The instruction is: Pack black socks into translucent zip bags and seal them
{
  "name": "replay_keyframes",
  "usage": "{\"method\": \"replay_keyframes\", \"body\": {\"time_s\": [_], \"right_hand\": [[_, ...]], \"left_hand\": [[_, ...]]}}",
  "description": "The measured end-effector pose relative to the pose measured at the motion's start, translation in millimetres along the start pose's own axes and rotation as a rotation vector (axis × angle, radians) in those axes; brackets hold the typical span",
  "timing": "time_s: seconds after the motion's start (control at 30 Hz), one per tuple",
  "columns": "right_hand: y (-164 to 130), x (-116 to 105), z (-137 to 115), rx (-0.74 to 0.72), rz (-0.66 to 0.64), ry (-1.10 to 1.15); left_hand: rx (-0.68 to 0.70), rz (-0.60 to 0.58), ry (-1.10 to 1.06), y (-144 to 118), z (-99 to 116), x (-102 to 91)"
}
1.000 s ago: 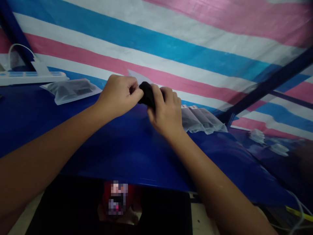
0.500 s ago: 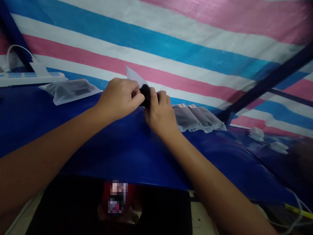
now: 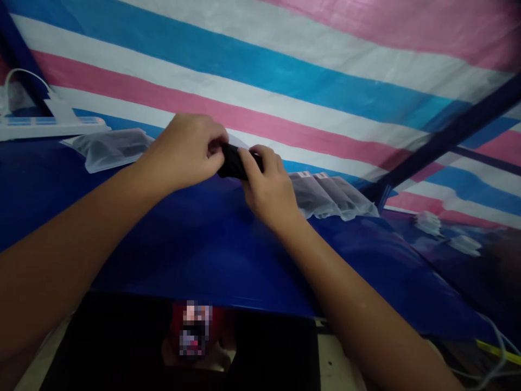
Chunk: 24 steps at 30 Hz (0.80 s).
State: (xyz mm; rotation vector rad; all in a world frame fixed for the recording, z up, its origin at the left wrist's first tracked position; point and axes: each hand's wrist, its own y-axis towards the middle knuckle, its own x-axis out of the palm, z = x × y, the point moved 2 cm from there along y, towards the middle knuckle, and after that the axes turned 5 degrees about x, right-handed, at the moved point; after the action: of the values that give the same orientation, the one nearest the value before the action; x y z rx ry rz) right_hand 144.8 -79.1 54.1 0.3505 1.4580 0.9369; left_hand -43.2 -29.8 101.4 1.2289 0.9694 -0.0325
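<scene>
A black, soft-looking bundle [image 3: 235,163] is held up above the blue table [image 3: 211,239]; its exact kind cannot be made out. My left hand [image 3: 187,152] is closed, with thumb and fingertips pinching the bundle's left end. The fingers of my right hand [image 3: 271,182] wrap round its right part from above and in front. Just behind the bundle, between the hands, shows a thin edge of a pale translucent sheet or bag [image 3: 236,141], mostly hidden.
Several filled translucent bags [image 3: 315,195] lie in an overlapping row right of my right hand. Another filled bag [image 3: 116,147] lies at the left, near a white power strip [image 3: 52,127]. A striped tarp [image 3: 260,70] hangs behind, with a dark pole [image 3: 443,136] at the right.
My left hand has shifted left and slightly up, its fingers loosening a little. More of the black bundle now shows between the hands. The pale sheet's raised corner has dropped mostly from sight.
</scene>
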Motion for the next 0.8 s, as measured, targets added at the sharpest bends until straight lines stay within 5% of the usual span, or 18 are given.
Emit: {"method": "replay_keyframes", "body": {"time_s": [0.37, 0.57, 0.8], "right_hand": [[-6.2, 5.1, -1.4, -0.157, 0.018, 0.022], [-6.2, 6.4, -0.6, -0.126, 0.004, 0.009], [-7.0, 12.5, -1.9, -0.010, 0.001, 0.060]], "left_hand": [[-0.199, -0.279, -0.341, -7.3, -18.2, 1.8], [-0.110, -0.132, -0.401, -8.0, -2.3, 3.8], [-0.098, -0.101, -0.301, -6.7, 17.7, 3.7]]}}
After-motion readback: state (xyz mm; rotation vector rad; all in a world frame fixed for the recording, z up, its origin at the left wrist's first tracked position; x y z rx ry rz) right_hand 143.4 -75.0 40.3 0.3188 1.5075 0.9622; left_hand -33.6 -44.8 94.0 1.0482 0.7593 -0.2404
